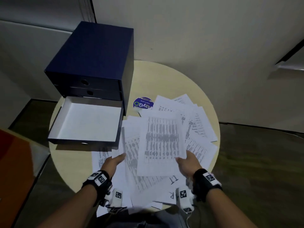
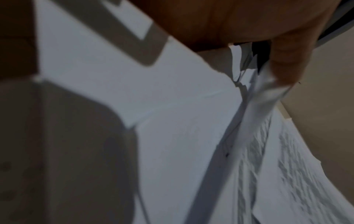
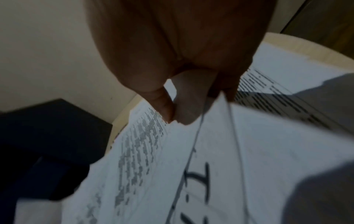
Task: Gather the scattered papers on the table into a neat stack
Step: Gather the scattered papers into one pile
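Observation:
White printed papers point(image 1: 197, 122) lie fanned over the right and near part of the round beige table point(image 1: 164, 76). My right hand point(image 1: 181, 159) pinches the near right corner of a printed sheet point(image 1: 161, 145) lifted above the pile; in the right wrist view the thumb and fingers point(image 3: 168, 109) close on that sheet's edge point(image 3: 145, 136). To its left, my left hand point(image 1: 120, 157) grips the edge of other raised sheets point(image 1: 131, 155), thumb on top. The left wrist view shows a fingertip point(image 2: 285, 65) pinching a paper edge point(image 2: 268, 94). More sheets, one with large handwritten letters point(image 1: 174, 180), lie under both hands.
A dark blue drawer box point(image 1: 95, 60) stands at the table's back left, its bottom drawer point(image 1: 88, 122) pulled out with a white inside. A round blue label point(image 1: 143, 103) lies behind the papers. An orange object point(image 1: 14, 162) is at the far left. A wall is behind.

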